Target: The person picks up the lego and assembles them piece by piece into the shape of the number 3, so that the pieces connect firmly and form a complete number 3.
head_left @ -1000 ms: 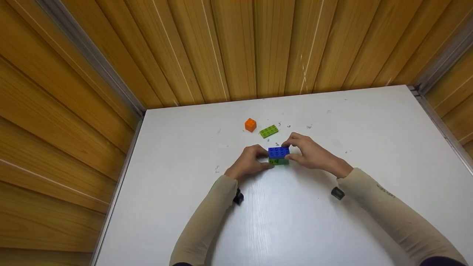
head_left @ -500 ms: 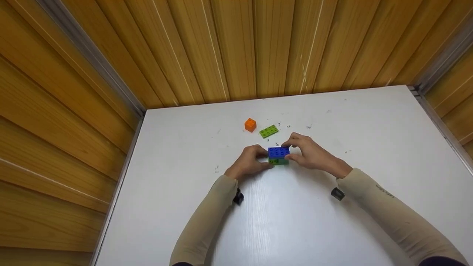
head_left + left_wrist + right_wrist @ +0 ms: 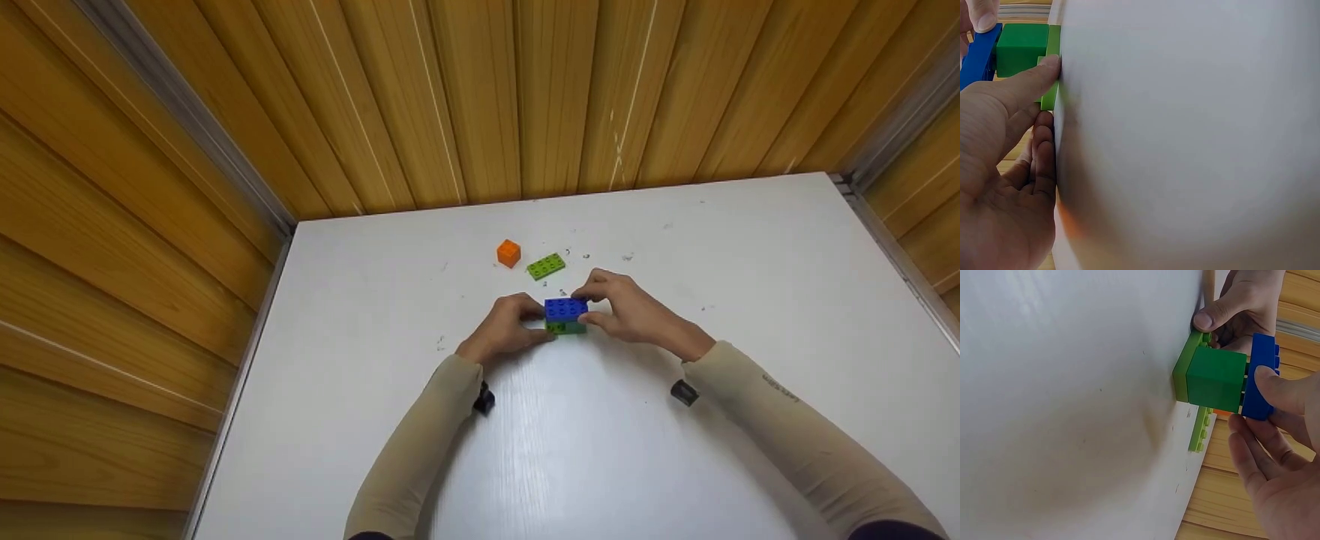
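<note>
Left hand (image 3: 508, 330) rests on the white table top (image 3: 570, 450), thumb tip pressed on the thin light-green plastic base plate (image 3: 1181, 374) at the bottom of a small stack, the other fingers curled under against the table. Right hand (image 3: 628, 309) pinches the flat blue studded plastic plate (image 3: 565, 308) on top of the stack, thumb on its near edge, fingers on the far side. Between the two plates sits a dark-green plastic cube block (image 3: 1216, 379); the stack stands on the table near its middle, between both hands. Judgement: hard, stiff, light moulded pieces with smooth sides, so they could slip under a loose pinch; best hold looks to be on the blue plate's long edges, with the base kept pinned down. The studs likely grip by friction, so a straight push or pull should suit better than a twist. Just beyond the stack, apart from it, lie a loose lime-green studded plastic plate (image 3: 545, 266) and a small orange plastic cube block (image 3: 508, 253). Wooden plank walls (image 3: 480, 97) close the far and side edges; broad open table lies on the near side and to the right
</note>
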`<state>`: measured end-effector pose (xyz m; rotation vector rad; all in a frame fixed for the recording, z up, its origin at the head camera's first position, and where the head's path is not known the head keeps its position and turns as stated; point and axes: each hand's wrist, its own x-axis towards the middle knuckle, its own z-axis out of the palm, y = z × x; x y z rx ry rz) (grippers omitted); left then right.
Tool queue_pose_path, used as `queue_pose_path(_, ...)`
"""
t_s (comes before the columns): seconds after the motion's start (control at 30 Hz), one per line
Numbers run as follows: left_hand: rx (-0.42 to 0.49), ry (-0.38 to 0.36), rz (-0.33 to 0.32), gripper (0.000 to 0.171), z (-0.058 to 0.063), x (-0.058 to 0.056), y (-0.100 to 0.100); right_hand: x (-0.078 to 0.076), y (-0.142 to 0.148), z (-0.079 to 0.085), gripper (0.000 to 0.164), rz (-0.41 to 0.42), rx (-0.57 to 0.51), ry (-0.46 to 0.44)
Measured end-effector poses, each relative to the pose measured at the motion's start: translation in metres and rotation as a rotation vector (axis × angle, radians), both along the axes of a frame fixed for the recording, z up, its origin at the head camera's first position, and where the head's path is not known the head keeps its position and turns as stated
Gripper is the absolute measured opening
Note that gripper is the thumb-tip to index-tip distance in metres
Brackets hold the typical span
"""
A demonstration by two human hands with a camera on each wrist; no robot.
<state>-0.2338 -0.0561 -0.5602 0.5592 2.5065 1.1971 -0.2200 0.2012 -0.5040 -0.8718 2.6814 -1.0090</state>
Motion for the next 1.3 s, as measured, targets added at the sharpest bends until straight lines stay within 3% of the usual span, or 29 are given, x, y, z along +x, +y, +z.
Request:
queue_pose_path(0.3,0.011,-0.027,0.009,0.033,0.0013,0.0009,-0.0004,-0.0003,-0.0008,0.0001,0.035,-0.004,0.012,0.009)
queue_pose_path(0.83,0.011,-0.003,-0.001,0.035,0.0019,0.0007,0.0003,-0.0017,-0.002,0.0016,0.034,0.027,-0.007,0.027)
queue_pose_path(1.1,0.019,-0.03,0.007,0.034,0.0021,-0.0004,0.0016,-0.0016,-0.0028,0.005,0.036,0.004,0.028,-0.035)
queue_pose_path(1.3,0.025,-0.048,0.016,0.034,0.0014,-0.0001,0.0004,-0.0023,-0.0047,0.0044,0.035,0.031,0.039,-0.037)
